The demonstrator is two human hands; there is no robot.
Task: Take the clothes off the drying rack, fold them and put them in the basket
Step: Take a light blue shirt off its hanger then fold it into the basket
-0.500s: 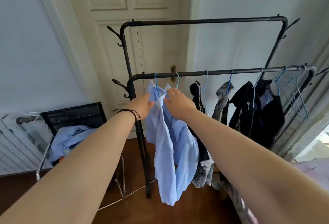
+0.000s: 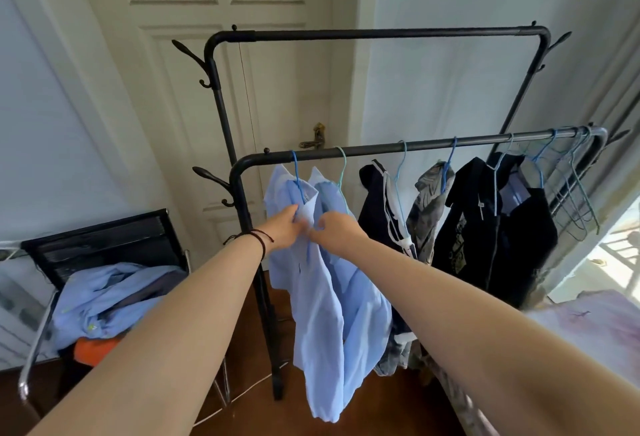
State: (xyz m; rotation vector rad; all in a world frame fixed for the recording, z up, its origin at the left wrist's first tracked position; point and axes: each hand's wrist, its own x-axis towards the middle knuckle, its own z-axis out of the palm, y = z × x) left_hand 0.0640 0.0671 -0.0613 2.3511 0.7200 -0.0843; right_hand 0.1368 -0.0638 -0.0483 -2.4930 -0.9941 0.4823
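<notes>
A view from a head-worn camera looks forward and down along two bare forearms reaching toward a black metal drying rack (image 2: 239, 172); the rack stands in front of a closed white panelled door (image 2: 194, 65) on a dark wooden floor. The left hand (image 2: 284, 229), with a dark cord bracelet (image 2: 258, 240) at the wrist, pinches the front edge of a light blue shirt (image 2: 322, 300) just below its collar; its fingers are curled round the cloth. The right hand (image 2: 337, 228) is just beside it, fingers bent and touching the same shirt front at the placket; whether it truly grips the fabric I cannot tell. The shirt hangs on a blue hanger (image 2: 296, 172) at the left end of the rack's lower rail; a second light blue shirt (image 2: 367, 297) hangs just behind it on a pale green hanger (image 2: 343, 167).

Further right along the same rail hang a dark garment with white trim (image 2: 377, 214), a grey patterned garment (image 2: 429, 207) and a black jacket (image 2: 498, 238); a few bare wire hangers (image 2: 578, 200) are bunched at the right end; the rack's upper rail carries nothing.

At lower left stands a black chair (image 2: 104, 238) with chrome legs; a crumpled light blue garment (image 2: 104, 297) lies heaped on its seat, with something orange (image 2: 91, 349) beneath it. A pale patterned cloth (image 2: 588, 325) shows at the right edge; bright daylight comes in beyond it.
</notes>
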